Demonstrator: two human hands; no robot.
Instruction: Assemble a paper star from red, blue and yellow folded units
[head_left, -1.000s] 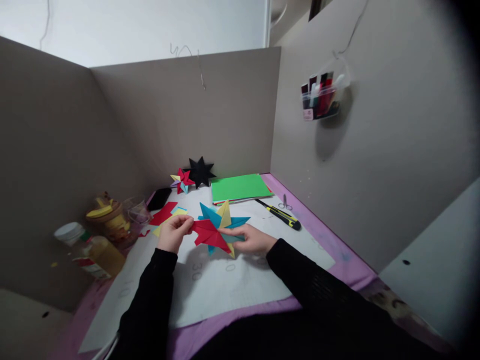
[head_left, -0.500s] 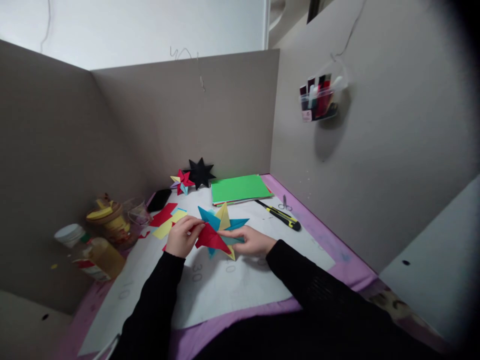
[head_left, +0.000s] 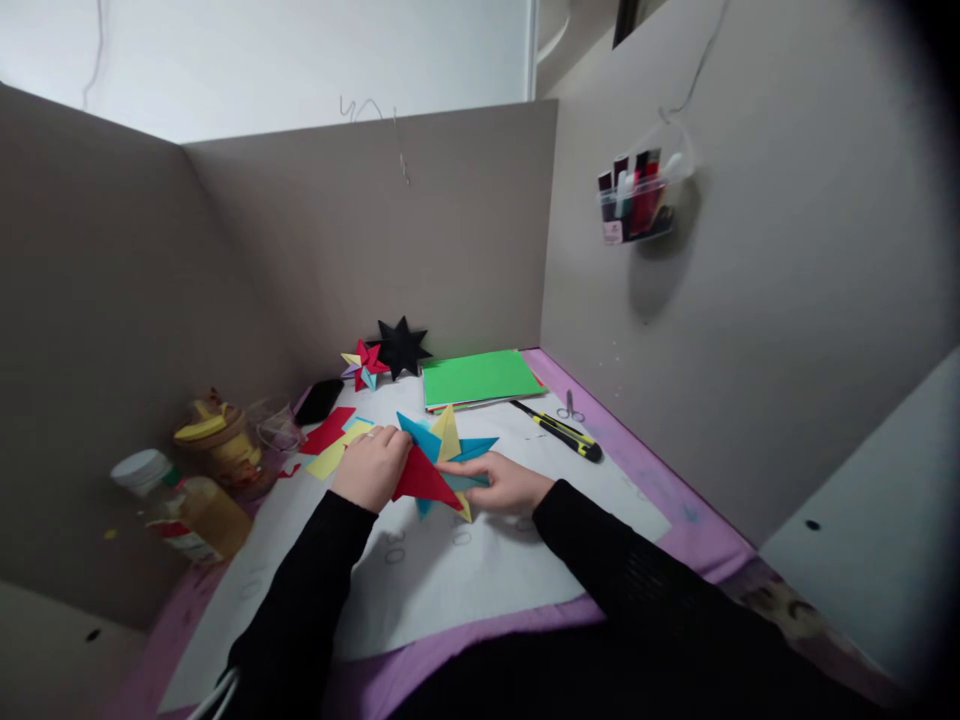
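A folded paper star [head_left: 439, 460] in blue, yellow and red is held low over the white sheet [head_left: 450, 570] between my two hands. My left hand [head_left: 371, 467] is closed over its red point on the left side. My right hand [head_left: 501, 482] grips the star from the right, fingers pinched on its centre. Both sleeves are black.
Behind lie red and yellow paper scraps [head_left: 334, 437], a small coloured star [head_left: 364, 362], a black star [head_left: 401, 345], a stack of green paper [head_left: 478, 377], a yellow-black cutter [head_left: 559, 430], small scissors [head_left: 570, 405]. Jars [head_left: 217, 440] and a bottle [head_left: 184, 500] stand left. Cardboard walls enclose the desk.
My left hand has slid right along the red point, closing in against the star's centre. The star sank slightly toward the sheet. The right hand has hardly moved.
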